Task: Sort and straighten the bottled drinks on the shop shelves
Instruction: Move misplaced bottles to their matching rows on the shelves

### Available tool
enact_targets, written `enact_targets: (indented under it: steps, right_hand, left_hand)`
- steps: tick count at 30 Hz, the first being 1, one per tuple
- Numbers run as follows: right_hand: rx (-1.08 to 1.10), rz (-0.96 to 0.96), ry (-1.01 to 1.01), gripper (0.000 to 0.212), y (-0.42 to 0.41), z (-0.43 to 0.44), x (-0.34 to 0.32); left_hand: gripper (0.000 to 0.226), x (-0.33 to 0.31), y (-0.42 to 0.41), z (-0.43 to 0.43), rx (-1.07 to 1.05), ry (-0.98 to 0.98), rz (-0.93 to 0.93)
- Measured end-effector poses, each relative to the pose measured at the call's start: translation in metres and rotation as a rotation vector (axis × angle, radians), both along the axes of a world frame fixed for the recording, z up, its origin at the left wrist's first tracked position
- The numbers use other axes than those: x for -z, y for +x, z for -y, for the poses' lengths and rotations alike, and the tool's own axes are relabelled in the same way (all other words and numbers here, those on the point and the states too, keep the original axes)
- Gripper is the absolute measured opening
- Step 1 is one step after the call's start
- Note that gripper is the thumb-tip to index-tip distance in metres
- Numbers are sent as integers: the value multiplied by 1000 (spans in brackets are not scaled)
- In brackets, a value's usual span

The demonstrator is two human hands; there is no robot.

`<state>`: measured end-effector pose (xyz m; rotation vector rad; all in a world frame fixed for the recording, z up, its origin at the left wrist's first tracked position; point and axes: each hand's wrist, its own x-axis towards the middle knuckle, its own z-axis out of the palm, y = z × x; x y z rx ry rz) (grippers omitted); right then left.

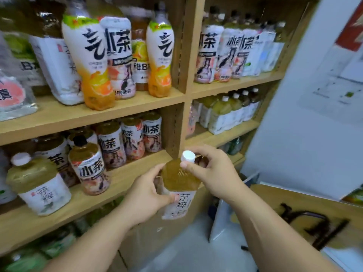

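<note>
Amber tea in a white-capped, white-labelled plastic bottle (179,181) is held before the wooden shelves (135,167). Its label is clamped by the left hand (146,195), its neck by the right hand (212,171).

Bright even light, blurry edges, wide-angle warp

2 bare forearms, no sleeves, short nails.

wooden shelves (137,103) | upper board: tall tea bottles (117,57) | lower board: short tea bottles (90,165)
</note>
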<state>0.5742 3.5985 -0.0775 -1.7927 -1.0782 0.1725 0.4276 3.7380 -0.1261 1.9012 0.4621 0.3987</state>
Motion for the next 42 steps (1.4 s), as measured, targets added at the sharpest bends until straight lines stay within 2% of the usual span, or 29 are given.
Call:
enact_targets:
  steps: [5,10,14,17,20,23,26,29,33,37,42]
  right_hand:
    - [25,-27,-24,29,78,53,13]
    - [-41,-132,-36,43,148,100,6]
    - [-140,-255,29,60,190,110,-10]
    - [-197,-303,66,61,213,107,-23]
    - [-219,-346,114,56,232,98,-33]
    - [-228,-305,130,48,248,80,-42]
    - [-248,-257,125,52,262,56,-50]
    - [-294,-219,105,56,276,32,-64]
    - [-306,-206,137,49,294,9,-84]
    - [-211,-119,136,40,317,-9,-93]
    - [-122,30,214,35,357,-38,-137]
  left_hand:
    - [72,-4,79,49,-13,-30,-9]
    - [73,-28,154,87,-63,-46,75]
    - [71,-60,194,99,-99,-32,128]
    - [68,-87,214,101,-121,-19,159]
    - [61,-108,231,94,-138,-92,207]
    - [52,-125,245,81,-169,-170,288]
    - [47,-143,259,61,-208,-192,354]
    - [44,-164,273,39,-247,-137,401]
    - [38,-193,285,19,-266,-54,452]
    - [37,-204,289,8,-352,-12,488]
    - [34,-210,289,1,-483,42,509]
